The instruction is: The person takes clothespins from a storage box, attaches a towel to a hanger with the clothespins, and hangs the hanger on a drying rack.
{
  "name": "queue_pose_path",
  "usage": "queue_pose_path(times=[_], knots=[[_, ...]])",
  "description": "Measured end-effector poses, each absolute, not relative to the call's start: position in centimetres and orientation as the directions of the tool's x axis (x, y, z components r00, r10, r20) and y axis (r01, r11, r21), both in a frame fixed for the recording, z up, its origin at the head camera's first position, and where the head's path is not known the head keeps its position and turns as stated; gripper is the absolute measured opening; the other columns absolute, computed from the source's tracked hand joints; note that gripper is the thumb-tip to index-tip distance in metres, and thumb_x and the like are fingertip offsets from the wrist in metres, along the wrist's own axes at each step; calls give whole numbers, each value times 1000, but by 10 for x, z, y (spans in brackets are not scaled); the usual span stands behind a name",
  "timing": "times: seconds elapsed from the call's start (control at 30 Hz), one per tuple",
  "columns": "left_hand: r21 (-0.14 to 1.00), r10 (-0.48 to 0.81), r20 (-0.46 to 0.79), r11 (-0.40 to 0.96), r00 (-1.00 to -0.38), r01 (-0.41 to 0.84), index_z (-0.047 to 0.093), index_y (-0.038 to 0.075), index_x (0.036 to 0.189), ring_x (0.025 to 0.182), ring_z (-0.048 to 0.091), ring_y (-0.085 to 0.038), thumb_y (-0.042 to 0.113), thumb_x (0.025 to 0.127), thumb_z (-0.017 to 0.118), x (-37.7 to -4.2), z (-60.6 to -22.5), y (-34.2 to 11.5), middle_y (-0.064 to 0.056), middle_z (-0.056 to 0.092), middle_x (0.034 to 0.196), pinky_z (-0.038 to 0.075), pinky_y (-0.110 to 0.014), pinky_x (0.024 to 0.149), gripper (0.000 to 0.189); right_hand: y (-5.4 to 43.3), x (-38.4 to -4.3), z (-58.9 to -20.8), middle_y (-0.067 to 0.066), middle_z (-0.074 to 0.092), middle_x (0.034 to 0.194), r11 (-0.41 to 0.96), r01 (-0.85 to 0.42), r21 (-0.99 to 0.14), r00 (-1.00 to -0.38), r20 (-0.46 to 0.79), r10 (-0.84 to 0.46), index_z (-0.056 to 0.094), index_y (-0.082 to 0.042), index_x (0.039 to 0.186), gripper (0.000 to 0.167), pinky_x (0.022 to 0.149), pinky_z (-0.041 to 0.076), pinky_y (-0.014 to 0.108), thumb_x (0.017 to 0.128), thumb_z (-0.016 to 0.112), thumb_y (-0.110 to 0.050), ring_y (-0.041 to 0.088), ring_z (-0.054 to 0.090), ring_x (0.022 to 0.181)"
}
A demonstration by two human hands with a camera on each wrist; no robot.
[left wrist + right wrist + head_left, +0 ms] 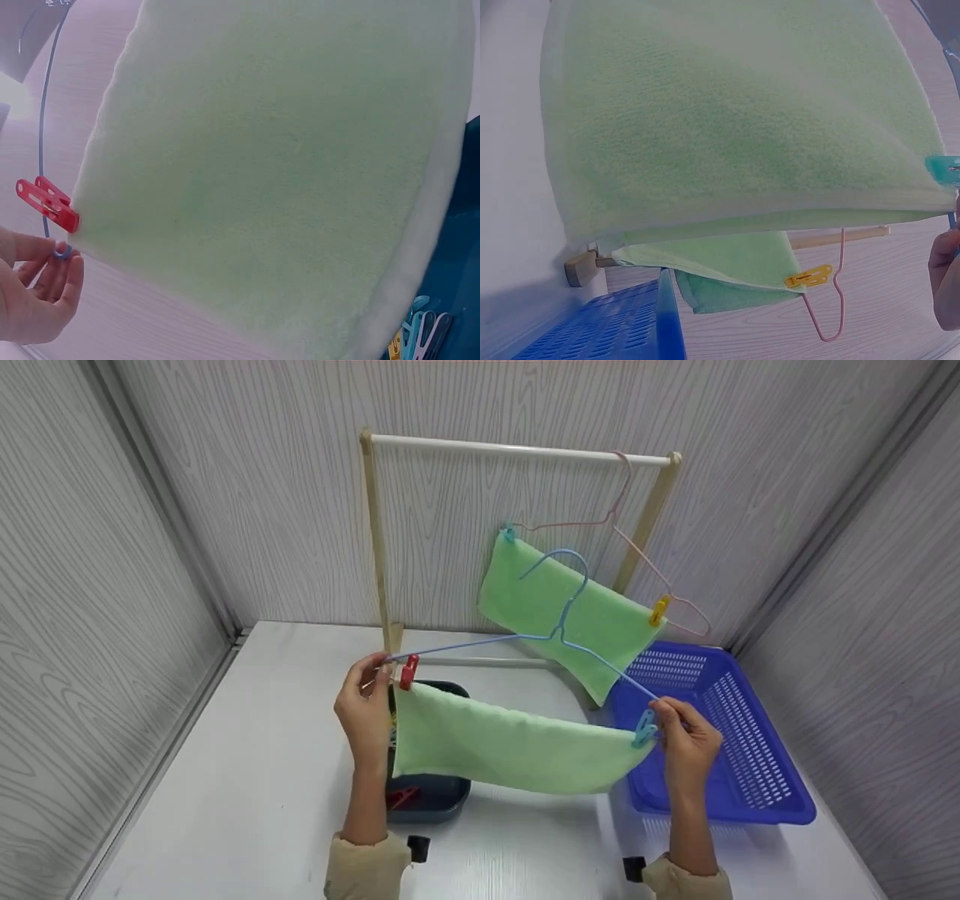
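Observation:
A blue wire hanger (480, 643) is held up between both hands, its hook pointing upward. My left hand (365, 701) pinches its left end, beside a red clothespin (409, 672). At the other end my right hand (686, 735) grips the wire close to a teal clothespin (645, 729). From these two pins hangs a light green towel (517, 746) by its upper corners. In the left wrist view the thumb and fingers close round the hanger's curled end; the right wrist view shows only part of the right hand (946, 277).
Behind, a white rod (495, 448) on wooden posts carries a pink hanger (570, 523) with another green towel (547, 592) pinned to it. A blue basket (757, 735) stands at right. Partly behind the held towel sits a dark tray (435, 799) with clothespins.

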State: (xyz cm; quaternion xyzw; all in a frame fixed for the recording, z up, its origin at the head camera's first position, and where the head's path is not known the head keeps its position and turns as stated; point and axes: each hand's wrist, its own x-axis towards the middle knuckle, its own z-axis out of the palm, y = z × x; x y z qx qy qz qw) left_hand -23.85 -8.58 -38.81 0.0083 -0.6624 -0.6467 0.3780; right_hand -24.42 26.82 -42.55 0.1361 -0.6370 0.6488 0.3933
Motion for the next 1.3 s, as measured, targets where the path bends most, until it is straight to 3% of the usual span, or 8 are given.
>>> queue_pose_path(times=[0.13,0.7,0.97,1.3], knots=[[855,-519,495,147,-697,498,61,-13,103,90,58,-36,-8,87,57,-241,-390,-87,-23,62,96,48,-21,74,17,269,-244,-425,7,54,63,86,-680,-729,-673,665,323,63,16,85,9,38,30,15,85,58,10,9,38,46],[837,-518,522,161,-678,522,63,-14,100,84,61,-31,-7,87,58,-240,-386,-83,-23,62,91,49,-23,73,16,277,-241,-422,8,54,65,66,-702,-709,-669,689,281,62,17,86,9,38,30,16,86,56,11,10,39,47],[819,-527,551,190,-647,542,62,-15,99,85,61,-34,-9,86,57,-238,-391,-83,-24,62,92,50,-22,72,15,278,-242,-425,9,52,61,62,-702,-710,-674,690,265,62,18,86,9,37,26,22,86,57,11,19,34,45],[825,-551,532,170,-643,538,65,-8,101,85,61,-19,-2,87,60,-257,-416,-90,-15,64,95,49,-21,73,16,272,-234,-412,8,50,63,150,-651,-744,-712,667,218,60,17,86,9,39,32,16,87,52,14,13,38,47]])
